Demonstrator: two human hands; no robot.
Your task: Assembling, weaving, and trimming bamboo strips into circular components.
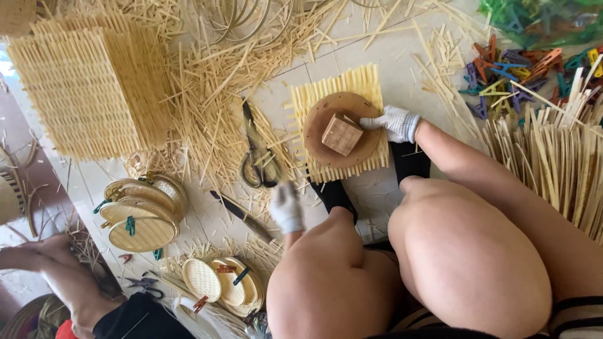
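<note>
Down on the pale tiled floor (389,63), seen from the head camera, a square mat of woven pale bamboo slats (340,123) lies flat just beyond the person's black-socked feet, its slats running away from the person toward the far edge of the floor. On it sits a round brown wooden disc (342,129) with a small wooden block (342,134) at its middle. The white-gloved right hand (394,122) rests on the disc's right rim, fingers flat and extended, gripping nothing I can make out. The white-gloved left hand (286,208) hovers blurred near the mat's near left corner; whether it holds anything cannot be told. Metal shears (256,154) lie left of the mat, long axis pointing away from the person.
</note>
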